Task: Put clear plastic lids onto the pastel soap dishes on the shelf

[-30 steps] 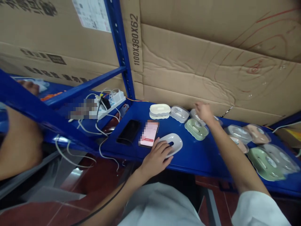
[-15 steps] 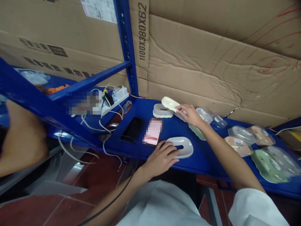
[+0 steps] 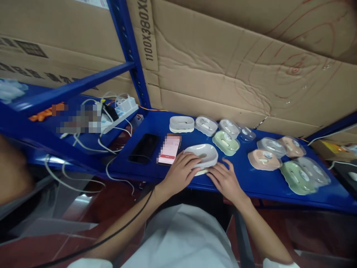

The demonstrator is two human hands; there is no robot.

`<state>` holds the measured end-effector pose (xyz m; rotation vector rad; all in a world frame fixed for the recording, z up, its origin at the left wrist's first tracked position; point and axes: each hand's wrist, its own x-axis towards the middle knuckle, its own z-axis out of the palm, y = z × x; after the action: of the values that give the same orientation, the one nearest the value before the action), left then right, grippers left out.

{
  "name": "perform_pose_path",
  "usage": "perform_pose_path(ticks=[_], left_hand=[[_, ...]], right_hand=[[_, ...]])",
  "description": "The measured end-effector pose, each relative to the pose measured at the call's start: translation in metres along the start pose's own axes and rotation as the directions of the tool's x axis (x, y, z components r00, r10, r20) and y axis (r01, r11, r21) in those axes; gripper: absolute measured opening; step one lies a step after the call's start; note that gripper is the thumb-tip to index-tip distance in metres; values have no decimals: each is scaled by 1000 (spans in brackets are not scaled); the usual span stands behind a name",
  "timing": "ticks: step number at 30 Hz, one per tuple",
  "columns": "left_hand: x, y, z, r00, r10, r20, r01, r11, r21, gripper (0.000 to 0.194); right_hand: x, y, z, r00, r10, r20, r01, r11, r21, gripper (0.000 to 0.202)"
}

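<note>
— Pressing both hands on the white dish [image 3: 201, 155] at the shelf [image 3: 251, 182] front: my left hand [image 3: 180, 174] curls over its near rim, right hand [image 3: 224, 179] lies flat beside it, clamping nothing.

— Obstacles?

— Keep it level. A phone [image 3: 169, 149] sits just left, a green dish [image 3: 225, 142] behind.

Blue shelf with soft-coloured soap dishes

The shelf [image 3: 245, 178] is bright blue. The soap dish [image 3: 202, 155] by the hands is white. Other dishes are light green [image 3: 225, 142], pink [image 3: 263, 159] and pale grey [image 3: 206, 125]. One phone [image 3: 144, 148] is black, the other [image 3: 169, 149] shows pink. The cardboard [image 3: 223, 74] is brown with red scribbles. The cables [image 3: 83, 141] are white.
</note>
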<state>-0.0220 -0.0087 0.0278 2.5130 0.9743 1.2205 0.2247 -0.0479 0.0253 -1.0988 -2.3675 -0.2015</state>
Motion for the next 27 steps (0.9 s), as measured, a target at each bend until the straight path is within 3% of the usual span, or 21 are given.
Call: perform_pose_path(ticks=[3,5,8,10,15,27], left_hand=[[-3,-3,7,997,-19,74,17,999,35,26],[-5,-2,8,995,-22,95,16,998,61,26],[-8,0,6,992,-32,125,20,995,97,29],[-12,0,5,985,-30,169,9,993,122,30],[-22,-1,4,963,14,269,-61,984,169,36],[-25,-2,8,970,9,242,-50,985,166,39]], right_hand=[[-13,4,-5,989,68,-131,-56,994,93,24],[-18,9,-6,979,130,-157,-113,987,113,33],[-16,14,-1,984,178,-27,-175,980,96,59],[-11,16,4,985,158,73,-165,981,104,66],[-8,17,13,985,118,125,-135,981,142,42],[-10,6,14,978,164,130,-177,980,94,42]])
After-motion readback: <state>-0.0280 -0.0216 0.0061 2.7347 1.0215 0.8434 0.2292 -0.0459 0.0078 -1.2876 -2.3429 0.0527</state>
